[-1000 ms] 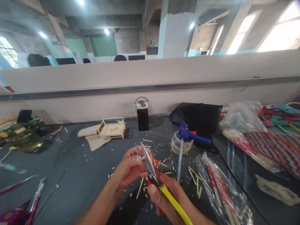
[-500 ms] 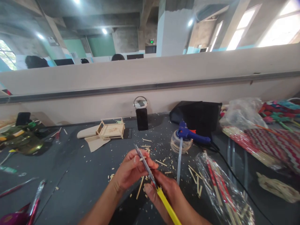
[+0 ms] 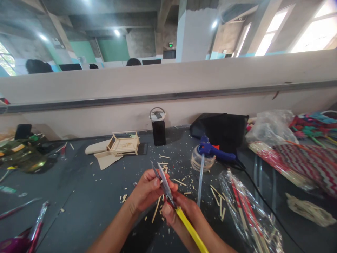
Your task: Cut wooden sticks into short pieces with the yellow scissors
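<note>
Yellow-handled scissors (image 3: 190, 227) point up and away from me, their blades slightly apart. My right hand (image 3: 184, 214) is closed round them near the pivot, the handle running back over the palm. Beside the blades, my left hand (image 3: 147, 189) is pinched, with a tiny pale bit of wood at its fingertips, mostly hidden by fingers and blades. Short wooden sticks (image 3: 156, 210) and small chips lie on the dark table (image 3: 86, 211) under and around both hands. A small wooden frame model (image 3: 123, 144) stands farther back on the left.
A blue glue gun (image 3: 216, 151) rests on a glass jar (image 3: 201, 161), its cable running right. Plastic-wrapped sticks (image 3: 247, 211) lie at the right. A black phone (image 3: 159, 133) stands near the wall. Pens and a green bottle-like object (image 3: 23, 154) are at the left.
The scissor blades have opened a little. The pale piece at my left fingertips shows less than before. Both hands stay in nearly the same place.
</note>
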{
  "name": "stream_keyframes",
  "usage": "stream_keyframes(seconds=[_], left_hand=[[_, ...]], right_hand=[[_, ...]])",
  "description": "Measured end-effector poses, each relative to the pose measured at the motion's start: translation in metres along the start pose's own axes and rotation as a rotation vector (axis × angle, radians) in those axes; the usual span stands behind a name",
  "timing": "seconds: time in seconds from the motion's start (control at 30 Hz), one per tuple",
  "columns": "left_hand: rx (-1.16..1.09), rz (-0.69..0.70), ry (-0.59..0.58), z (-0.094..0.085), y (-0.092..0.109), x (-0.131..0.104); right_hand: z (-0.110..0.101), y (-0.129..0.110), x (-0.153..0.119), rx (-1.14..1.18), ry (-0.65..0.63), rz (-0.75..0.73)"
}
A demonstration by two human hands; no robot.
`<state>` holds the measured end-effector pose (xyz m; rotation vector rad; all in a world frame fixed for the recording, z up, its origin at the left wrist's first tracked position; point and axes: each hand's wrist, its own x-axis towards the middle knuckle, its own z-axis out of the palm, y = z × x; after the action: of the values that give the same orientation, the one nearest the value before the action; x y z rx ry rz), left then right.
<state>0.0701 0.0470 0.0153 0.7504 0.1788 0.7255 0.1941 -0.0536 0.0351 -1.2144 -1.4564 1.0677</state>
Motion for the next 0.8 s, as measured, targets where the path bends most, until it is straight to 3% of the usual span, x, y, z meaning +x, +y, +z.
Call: stream_keyframes(seconds=[0.27, 0.4, 0.53, 0.7, 0.8], left_hand=[[0.009, -0.024, 0.132, 0.000, -0.006, 0.001], [0.016, 0.005, 0.196, -0.005, -0.014, 0.005], [0.018, 0.018, 0.267, -0.005, -0.020, 0.010], [-0.013, -0.025, 0.363, 0.016, -0.016, -0.011], [-0.062, -0.126, 0.443, 0.037, -0.021, -0.043]], right_hand=[[-0.004, 0.002, 0.006, 0.088, 0.010, 0.022], [-0.001, 0.013, 0.011, 0.126, 0.053, -0.022], [0.003, 0.025, 0.017, 0.205, 0.090, 0.024], [0.009, 0.023, 0.000, 0.287, 0.032, 0.127], [0.012, 0.024, -0.030, 0.406, -0.173, 0.291]])
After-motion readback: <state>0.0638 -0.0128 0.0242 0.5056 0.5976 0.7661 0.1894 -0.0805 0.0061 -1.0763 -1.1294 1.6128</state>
